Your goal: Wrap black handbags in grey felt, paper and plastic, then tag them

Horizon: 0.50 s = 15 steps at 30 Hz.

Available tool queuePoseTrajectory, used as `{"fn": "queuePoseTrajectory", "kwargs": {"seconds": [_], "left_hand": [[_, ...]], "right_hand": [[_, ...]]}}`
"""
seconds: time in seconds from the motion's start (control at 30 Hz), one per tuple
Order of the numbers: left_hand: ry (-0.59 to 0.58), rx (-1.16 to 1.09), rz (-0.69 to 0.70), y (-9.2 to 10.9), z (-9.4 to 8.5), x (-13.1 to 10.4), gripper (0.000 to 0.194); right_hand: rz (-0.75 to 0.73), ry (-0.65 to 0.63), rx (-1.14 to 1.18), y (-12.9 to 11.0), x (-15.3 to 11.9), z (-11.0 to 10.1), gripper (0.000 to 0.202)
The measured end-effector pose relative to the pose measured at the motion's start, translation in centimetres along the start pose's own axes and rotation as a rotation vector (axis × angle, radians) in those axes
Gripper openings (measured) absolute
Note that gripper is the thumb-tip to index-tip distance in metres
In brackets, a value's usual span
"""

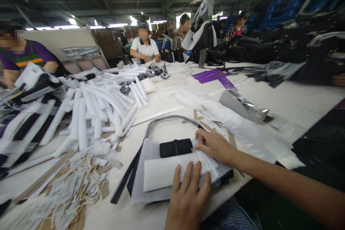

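A black handbag (132, 172) lies on the table under a sheet of white tissue (137, 194), its wrapped handle (161, 118) arching away from me. On the tissue rest a small black wallet-like piece (175, 148) and, nearer to me, a folded white foam sheet (159, 174). My left hand (188, 194) lies with fingers spread on the foam sheet and the thin white sheets (206, 165) beside it. Just right of the black piece, my right hand (211, 143) pinches the upper edge of those thin sheets between thumb and fingers.
White foam tubes (94, 104) pile up at the left, above strung tags (75, 190). A tape dispenser (242, 106) and clear plastic (229, 115) lie to the right, purple strips (212, 76) farther back. Several people work around the table; a pole (202, 57) stands behind.
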State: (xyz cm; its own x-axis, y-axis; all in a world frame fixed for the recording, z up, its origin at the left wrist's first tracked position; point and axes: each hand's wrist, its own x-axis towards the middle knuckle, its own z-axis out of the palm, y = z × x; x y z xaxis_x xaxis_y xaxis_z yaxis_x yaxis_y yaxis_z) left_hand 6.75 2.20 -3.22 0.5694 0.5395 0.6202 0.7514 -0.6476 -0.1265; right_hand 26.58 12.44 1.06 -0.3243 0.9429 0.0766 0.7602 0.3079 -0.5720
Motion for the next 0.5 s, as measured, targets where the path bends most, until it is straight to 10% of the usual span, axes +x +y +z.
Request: {"fn": "queuePoseTrajectory", "kwargs": {"seconds": [0.23, 0.37, 0.5], "left_hand": [[0.067, -0.051, -0.001, -0.1, 1.6, -0.6, 0.034], [0.108, -0.069, 0.019, -0.4, 2.4, -0.9, 0.032], [0.167, -0.072, 0.034, -0.5, 2.8, -1.0, 0.032]], "right_hand": [[-0.031, 0.193, -0.07, 1.6, -1.8, -4.7, 0.011], [0.18, 0.521, -0.278, 7.4, -2.5, -12.2, 0.026], [0.407, 0.578, -0.308, 13.4, -1.5, -17.4, 0.022]]}}
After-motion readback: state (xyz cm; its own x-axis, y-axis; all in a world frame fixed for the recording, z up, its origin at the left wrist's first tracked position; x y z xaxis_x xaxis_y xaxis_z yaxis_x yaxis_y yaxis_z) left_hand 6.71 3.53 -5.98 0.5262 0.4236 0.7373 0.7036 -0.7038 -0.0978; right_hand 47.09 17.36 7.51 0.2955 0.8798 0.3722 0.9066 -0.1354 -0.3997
